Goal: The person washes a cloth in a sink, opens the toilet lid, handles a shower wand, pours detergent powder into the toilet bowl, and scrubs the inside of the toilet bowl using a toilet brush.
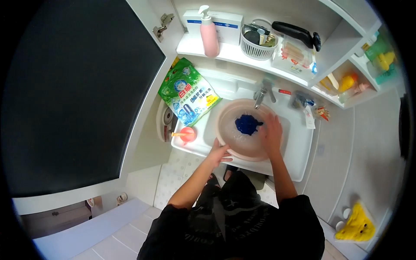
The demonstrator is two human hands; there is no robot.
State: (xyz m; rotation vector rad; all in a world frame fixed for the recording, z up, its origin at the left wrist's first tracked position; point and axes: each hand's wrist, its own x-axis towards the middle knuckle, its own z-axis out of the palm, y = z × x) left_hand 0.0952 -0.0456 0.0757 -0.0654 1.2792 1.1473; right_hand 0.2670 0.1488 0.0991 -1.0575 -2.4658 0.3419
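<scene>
A pale pink basin (222,139) with cloudy water stands in the white sink (299,149), below the tap (260,98). Dark blue cloth (248,125) lies bunched in the water. At the basin's front left edge, my left hand (218,154) rests against the rim with its fingers apart, holding nothing. My right hand (271,132) is over the basin's right side, to the right of the cloth; its fingers are spread and its lower part is partly blurred against the water.
A green detergent bag (188,92) and a pink cup (187,135) stand left of the basin. Above is a shelf (234,54) with a pink pump bottle (209,39) and a basket (258,50). An open cabinet door (78,86) fills the left.
</scene>
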